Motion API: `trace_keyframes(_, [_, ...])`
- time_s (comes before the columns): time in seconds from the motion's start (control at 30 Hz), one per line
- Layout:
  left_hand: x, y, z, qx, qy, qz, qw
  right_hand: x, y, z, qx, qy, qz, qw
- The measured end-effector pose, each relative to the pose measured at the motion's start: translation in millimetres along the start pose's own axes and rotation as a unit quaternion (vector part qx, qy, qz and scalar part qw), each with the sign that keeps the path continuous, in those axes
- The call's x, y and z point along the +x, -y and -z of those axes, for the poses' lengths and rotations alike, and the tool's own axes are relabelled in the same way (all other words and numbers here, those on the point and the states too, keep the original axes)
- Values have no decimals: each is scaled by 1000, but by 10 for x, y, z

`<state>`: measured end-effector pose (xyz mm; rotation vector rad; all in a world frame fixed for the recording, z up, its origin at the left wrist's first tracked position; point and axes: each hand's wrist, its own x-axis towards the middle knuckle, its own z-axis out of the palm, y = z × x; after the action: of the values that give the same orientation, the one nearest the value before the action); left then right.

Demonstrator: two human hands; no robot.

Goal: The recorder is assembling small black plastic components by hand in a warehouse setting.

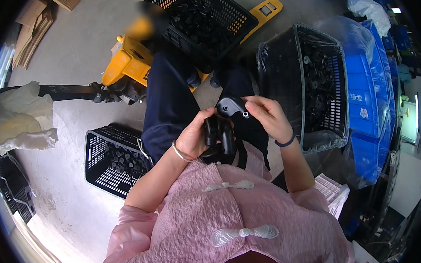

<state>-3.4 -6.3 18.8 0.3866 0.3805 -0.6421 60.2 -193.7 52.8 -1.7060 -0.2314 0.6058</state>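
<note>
1. I see a smooth, curved black part [233, 108] over the dark trousers [167, 114]; the right hand [271, 117] pinches its end;
2. the left hand [194, 135] clasps glossy, rounded black pieces [218, 136] just beside it;
3. beyond, I see a slotted plastic crate [105, 185]; crinkled pink top [196, 212] nearer.

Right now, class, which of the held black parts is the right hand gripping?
The uppermost part, with two round holes showing, pinched in the right hand; the other parts are bunched in the left hand.
</note>
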Motion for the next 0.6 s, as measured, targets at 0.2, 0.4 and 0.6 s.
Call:
trace_keyframes(0.2, [37, 14, 81, 44, 52, -1, 998, -24, -6, 90, 22, 12, -12, 1000])
trace_keyframes(0.4, [23, 9, 63, 58, 72, -7, 996, -47, -105, 203, 242, -53, -18, 969])
trace_keyframes(0.6, [22, 11, 46, 63, 65, -11, 996, -91, -284, 203, 432, 75, 57, 897])
